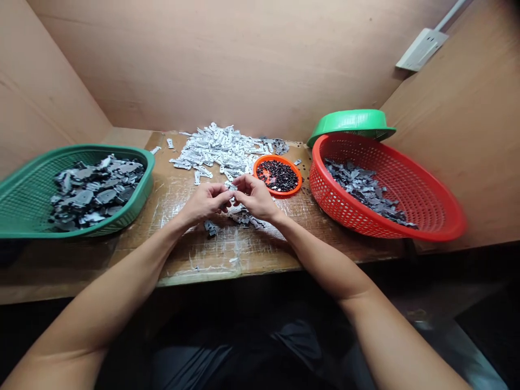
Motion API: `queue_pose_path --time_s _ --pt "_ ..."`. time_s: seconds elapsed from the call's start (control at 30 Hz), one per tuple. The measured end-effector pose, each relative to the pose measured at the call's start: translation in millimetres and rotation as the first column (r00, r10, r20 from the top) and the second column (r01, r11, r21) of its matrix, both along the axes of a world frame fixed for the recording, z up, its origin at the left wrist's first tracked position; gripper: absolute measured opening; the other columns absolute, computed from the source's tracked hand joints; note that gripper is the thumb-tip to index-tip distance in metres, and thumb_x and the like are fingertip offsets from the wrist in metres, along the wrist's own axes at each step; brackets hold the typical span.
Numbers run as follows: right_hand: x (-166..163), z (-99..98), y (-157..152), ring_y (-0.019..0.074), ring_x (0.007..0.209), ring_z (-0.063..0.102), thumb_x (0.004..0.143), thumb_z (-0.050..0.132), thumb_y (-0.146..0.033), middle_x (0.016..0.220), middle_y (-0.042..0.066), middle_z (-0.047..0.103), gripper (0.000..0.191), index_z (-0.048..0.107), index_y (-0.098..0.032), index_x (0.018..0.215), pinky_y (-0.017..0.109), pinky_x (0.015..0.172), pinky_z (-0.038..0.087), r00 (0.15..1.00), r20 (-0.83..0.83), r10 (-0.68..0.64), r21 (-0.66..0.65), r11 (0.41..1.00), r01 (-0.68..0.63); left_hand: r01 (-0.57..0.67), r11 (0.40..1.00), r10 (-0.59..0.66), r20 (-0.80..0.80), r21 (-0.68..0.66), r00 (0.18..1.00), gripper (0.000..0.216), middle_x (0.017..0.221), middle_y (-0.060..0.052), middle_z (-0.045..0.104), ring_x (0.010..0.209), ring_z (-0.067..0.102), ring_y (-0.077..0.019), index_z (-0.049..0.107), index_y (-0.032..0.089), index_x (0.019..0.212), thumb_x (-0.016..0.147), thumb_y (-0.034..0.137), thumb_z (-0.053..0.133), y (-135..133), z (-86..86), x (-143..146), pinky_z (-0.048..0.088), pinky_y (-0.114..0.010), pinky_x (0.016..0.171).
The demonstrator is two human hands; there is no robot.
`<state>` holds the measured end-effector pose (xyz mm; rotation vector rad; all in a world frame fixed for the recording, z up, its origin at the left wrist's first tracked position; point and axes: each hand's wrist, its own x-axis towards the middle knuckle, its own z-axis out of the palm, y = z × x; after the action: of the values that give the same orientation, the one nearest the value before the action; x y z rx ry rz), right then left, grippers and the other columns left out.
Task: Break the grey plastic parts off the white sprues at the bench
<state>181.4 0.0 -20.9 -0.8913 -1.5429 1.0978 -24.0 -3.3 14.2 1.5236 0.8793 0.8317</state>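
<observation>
Both hands meet over the middle of the table, fingertips pinching a small metal plate (231, 186) between them. My left hand (206, 201) grips it from the left, my right hand (257, 197) from the right; the fingers hide most of it. Just below the hands lie more flat metal pieces (246, 218), partly covered by my right hand. A single dark metal part (210, 228) rests below my left hand. Beyond my right hand sits an orange dish (301, 181) of small dark parts (280, 176). Behind the hands spreads a heap of silvery metal plates (219, 145).
At the left stands a green basket (148, 179) with stacked metal parts (97, 189). On the right a red basket (436, 211) holds grey metal pieces (365, 189), with a light green basket (353, 122) behind it. Wooden panels (244, 65) enclose the table (182, 260). A power socket (422, 49) is mounted upper right.
</observation>
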Motion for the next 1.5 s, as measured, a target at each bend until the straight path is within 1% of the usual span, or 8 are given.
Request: queue_pose_path --time_s 0.33,0.6,0.93,1.03,1.17,1.3,1.4,1.5 --pt "5 3.1 3 0.0136 0.067 0.074 0.089 0.096 -0.063 0.081 -0.001 0.076 0.053 0.068 -0.020 0.103 0.029 0.067 0.070 0.974 -0.217 0.070 -0.200 0.973 -0.115 -0.101 0.994 0.105 0.128 -0.040 0.986 0.061 0.076 -0.004 0.074 0.062 0.062 -0.0134 0.073 0.019 0.080 0.079 0.073 0.101 -4 -11.4 8 0.050 -0.023 0.058" --pt "8 13.5 -1 0.0086 0.048 0.054 0.098 0.089 -0.060 0.064 -0.005 0.065 0.050 0.061 -0.021 0.082 0.020 0.043 0.046 0.996 -0.055 0.076 -0.210 0.974 -0.086 -0.058 0.996 0.057 0.016 0.073 0.998 0.053 0.071 -0.003 0.071 0.058 0.056 -0.0131 0.072 0.019 0.077 0.090 0.066 0.092 -6 -10.8 12 0.043 -0.025 0.056" --pt "8 19.1 -3 0.0090 0.058 0.044 0.100 0.085 -0.064 0.061 -0.005 0.055 0.058 0.056 -0.022 0.072 0.022 0.049 0.031 0.991 0.129 0.039 -0.078 0.997 -0.029 -0.030 0.978 0.042 -0.055 0.207 0.998 0.038 0.067 0.001 0.065 0.056 0.052 -0.0133 0.068 0.020 0.081 0.100 0.052 0.077 -7 -14.6 13 0.041 -0.027 0.054" --pt "8 13.5 2 0.0088 0.051 0.041 0.098 0.083 -0.073 0.058 -0.008 0.052 0.062 0.053 -0.024 0.075 0.024 0.046 0.031 0.994 0.062 0.093 -0.160 0.984 -0.082 -0.068 0.976 0.084 -0.071 0.206 0.994 0.040 0.066 0.000 0.066 0.055 0.054 -0.0130 0.070 0.020 0.078 0.097 0.053 0.081 -7 -16.2 16 0.042 -0.026 0.054" --pt "10 13.7 5 0.0093 0.053 0.042 0.093 0.085 -0.080 0.059 -0.007 0.052 0.066 0.053 -0.025 0.076 0.025 0.047 0.033 0.992 0.009 0.123 -0.124 0.985 -0.121 -0.107 0.987 0.117 0.076 -0.123 0.990 0.044 0.070 -0.003 0.071 0.059 0.063 -0.0156 0.073 0.020 0.082 0.088 0.059 0.093 -7 -10.0 17 0.049 -0.026 0.056" --pt "11 21.0 0 0.0121 0.066 0.051 0.092 0.086 -0.081 0.068 -0.004 0.056 0.065 0.059 -0.023 0.079 0.026 0.058 0.042 0.991 -0.038 0.127 0.037 0.991 -0.126 0.100 0.840 0.066 0.283 -0.534 0.957 0.041 0.084 -0.011 0.078 0.065 0.071 -0.0195 0.081 0.018 0.091 0.088 0.056 0.095 -7 0.7 8 0.055 -0.028 0.054" --pt "11 20.2 -1 0.0137 0.071 0.058 0.090 0.087 -0.080 0.076 -0.001 0.065 0.061 0.067 -0.022 0.088 0.028 0.062 0.047 0.987 -0.041 0.156 0.031 0.987 -0.155 0.186 0.803 0.035 0.356 -0.566 0.934 0.040 0.078 -0.006 0.073 0.057 0.060 -0.0114 0.083 0.016 0.093 0.079 0.043 0.108 -6 3.4 3 0.049 -0.021 0.048" --pt "13 14.3 2 0.0130 0.063 0.056 0.091 0.089 -0.072 0.075 -0.003 0.066 0.055 0.072 -0.022 0.104 0.027 0.056 0.046 0.990 -0.051 0.131 -0.018 0.991 -0.132 0.087 0.893 0.095 0.373 -0.443 0.923 0.049 0.076 -0.002 0.073 0.061 0.063 -0.0084 0.079 0.016 0.090 0.067 0.037 0.117 -5 -0.3 5 0.054 -0.017 0.057"
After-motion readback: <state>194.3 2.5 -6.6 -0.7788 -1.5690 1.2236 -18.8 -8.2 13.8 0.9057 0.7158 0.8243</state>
